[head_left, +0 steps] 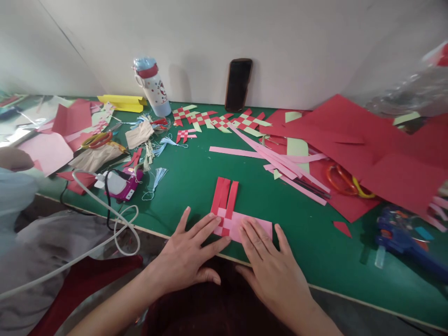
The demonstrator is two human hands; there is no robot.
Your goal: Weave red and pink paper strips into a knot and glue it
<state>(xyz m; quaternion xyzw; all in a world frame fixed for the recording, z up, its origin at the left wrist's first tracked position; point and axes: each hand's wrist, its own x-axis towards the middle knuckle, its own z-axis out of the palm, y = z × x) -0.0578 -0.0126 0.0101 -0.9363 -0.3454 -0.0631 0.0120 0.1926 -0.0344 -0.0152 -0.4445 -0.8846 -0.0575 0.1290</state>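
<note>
Our left hand (189, 252) and right hand (268, 256) lie open and flat, gripping nothing, on the weave (226, 225) at the green table's (189, 182) near edge. One checkered corner looks done; red ends (222, 193) and pink ends (265, 225) seem unwoven.

Dark phone (238, 85) leaning on pale wall (297, 51), lidded bottle (156, 89), blue glue gun (406, 241), looped white cable (42, 278)

Green table (189, 172) is carrying red-pink weave (234, 220) under your fingers (209, 228), pink strips (275, 161) lying beyond, glue gun (402, 238) sitting right.
</note>
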